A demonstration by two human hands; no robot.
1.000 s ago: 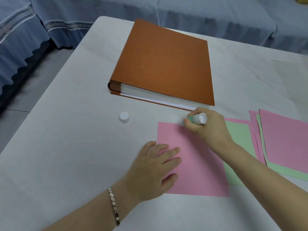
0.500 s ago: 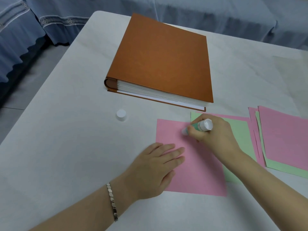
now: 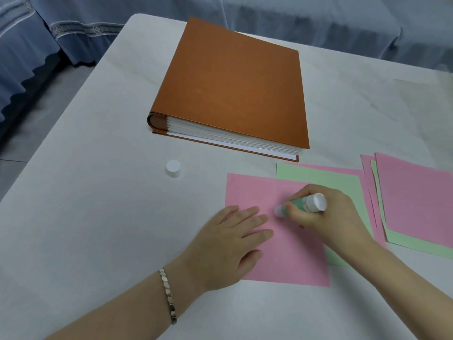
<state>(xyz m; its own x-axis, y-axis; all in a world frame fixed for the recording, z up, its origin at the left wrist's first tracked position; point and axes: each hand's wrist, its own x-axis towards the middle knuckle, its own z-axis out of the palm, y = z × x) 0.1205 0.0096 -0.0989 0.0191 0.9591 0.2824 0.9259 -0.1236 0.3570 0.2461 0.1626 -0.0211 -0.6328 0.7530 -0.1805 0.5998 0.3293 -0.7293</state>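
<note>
Head: right hand (image 3: 335, 217) grips glue stick (image 3: 302, 204), tip blurred; left hand (image 3: 228, 246) flat on paper (image 3: 289, 261).

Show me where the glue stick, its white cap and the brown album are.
glue stick (image 3: 299, 203), head view, on its green barrel.
cap (image 3: 173, 168), head view, on its flat top.
album (image 3: 232, 82), head view, on the middle of its cover.

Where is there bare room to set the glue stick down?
Bare: table left of the white cap and pink sheet; also right of the album, behind the paper stack. Crowded: around the left hand and right hand, where sheets overlap.
</note>
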